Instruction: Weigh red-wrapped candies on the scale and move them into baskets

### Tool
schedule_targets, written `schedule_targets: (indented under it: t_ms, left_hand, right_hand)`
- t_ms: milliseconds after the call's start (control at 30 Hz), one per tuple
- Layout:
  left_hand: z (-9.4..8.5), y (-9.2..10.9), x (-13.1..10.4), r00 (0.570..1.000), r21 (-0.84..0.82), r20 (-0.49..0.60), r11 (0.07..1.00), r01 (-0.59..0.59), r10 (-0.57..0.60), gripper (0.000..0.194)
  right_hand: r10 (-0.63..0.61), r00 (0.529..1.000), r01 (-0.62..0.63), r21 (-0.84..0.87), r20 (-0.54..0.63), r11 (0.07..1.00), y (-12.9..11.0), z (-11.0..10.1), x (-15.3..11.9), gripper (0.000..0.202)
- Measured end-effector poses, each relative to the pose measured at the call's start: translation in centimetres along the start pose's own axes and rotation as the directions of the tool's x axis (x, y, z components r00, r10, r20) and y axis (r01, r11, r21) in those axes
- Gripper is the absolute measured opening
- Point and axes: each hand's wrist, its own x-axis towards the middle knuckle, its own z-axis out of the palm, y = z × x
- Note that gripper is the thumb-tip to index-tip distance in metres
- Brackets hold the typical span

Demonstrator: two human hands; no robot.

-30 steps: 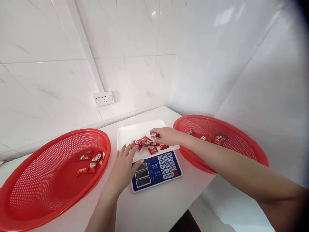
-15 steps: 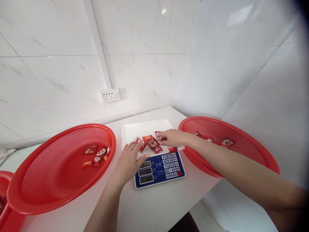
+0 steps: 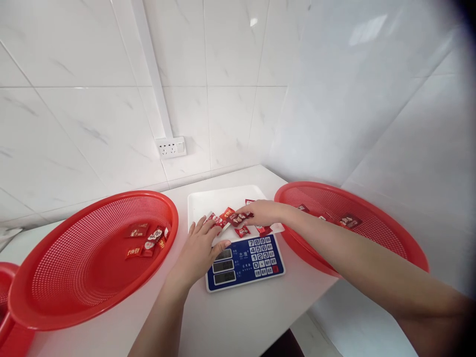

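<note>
On the white pan [image 3: 201, 198] of a digital scale lie several small wrapped candies in red, orange and dark red. My right hand [image 3: 262, 212] comes in from the right, its fingertips closed on a dark red candy [image 3: 238, 219]; part of that wrapper is hidden under the fingers. An orange-red candy [image 3: 226, 214] lies just left of it, and a small red one [image 3: 242, 231] in front. My left hand [image 3: 201, 248] is open at the pan's left front corner, fingers spread beside a red-and-white candy [image 3: 216, 219], thumb over the edge of the blue keypad panel [image 3: 243, 267].
A large red basket [image 3: 92, 302] with several candies stands on the left; another red basket [image 3: 312, 186] with candies stands on the right, partly behind my forearm. Part of a third red basket [image 3: 7, 270] shows at far left. A wall socket [image 3: 171, 147] sits above the white table [image 3: 208, 322].
My right hand has gone from a red candy at the right to the dark red one nearer the middle. The orange-red candy has turned. My left hand has stayed about where it was.
</note>
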Motion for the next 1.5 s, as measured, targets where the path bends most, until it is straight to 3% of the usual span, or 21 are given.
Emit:
schedule_targets:
  t_ms: [200,433,600,700,833,933,1033,1133,1200,1300,1500]
  left_hand:
    - [-0.7,0.4,-0.1,0.997,-0.078,-0.046,0.995,-0.066,0.063,0.031]
    - [-0.6,0.3,-0.1,0.999,-0.078,-0.004,0.996,-0.035,0.035,0.040]
    - [-0.9,0.1,0.0,0.987,-0.076,-0.159,0.997,0.009,-0.021,0.036]
    - [-1.3,0.0,-0.1,0.961,-0.107,-0.272,0.994,0.012,-0.041,0.035]
    - [-2.0,0.7,-0.7,0.924,-0.194,-0.368,0.980,0.036,-0.107,0.033]
    - [-2.3,2.2,-1.2,0.944,-0.320,-0.298,0.947,0.040,-0.141,0.031]
    - [-2.0,3.7,-1.7,0.986,-0.415,-0.132,0.909,0.038,-0.102,0.033]
    - [-1.5,4.8,-1.8,0.997,-0.473,0.009,0.878,0.070,-0.075,0.043]
    - [-1.3,5.4,-1.7,0.996,-0.532,0.080,0.845,0.065,-0.026,0.041]
    - [-1.1,6.0,-1.6,0.993,-0.598,0.107,0.801,0.022,0.053,0.022]
    - [-0.2,5.1,-1.1,0.986,-0.524,0.022,0.838,0.153,-0.166,0.028]
  right_hand:
    - [-0.052,0.999,0.052,0.039,-0.001,0.998,-0.4,-0.3,0.9,0.047]
    - [0.073,0.993,-0.064,0.104,-0.094,0.993,1.1,-0.4,2.3,0.058]
    - [0.147,0.974,-0.101,0.252,-0.171,0.963,3.3,-0.7,0.2,0.053]
    - [0.218,0.966,-0.133,0.464,-0.135,0.876,4.4,-0.4,-1.6,0.046]
    - [0.270,0.960,-0.124,0.758,-0.071,0.641,4.7,0.1,-3.6,0.035]
    - [0.222,0.967,-0.009,0.849,-0.128,0.528,3.9,0.5,-4.6,0.024]
    - [0.144,0.977,0.082,0.898,-0.159,0.432,2.4,1.2,-5.4,0.018]
    - [0.046,0.989,0.111,0.912,-0.140,0.395,0.4,2.0,-6.5,0.016]
    - [-0.029,0.994,0.112,0.906,-0.109,0.409,-1.0,2.4,-7.2,0.015]
    - [-0.063,0.993,0.116,0.887,-0.098,0.446,-2.5,2.6,-7.6,0.013]
    - [0.076,0.978,0.109,0.788,-0.194,0.606,-1.5,2.8,-6.1,0.011]
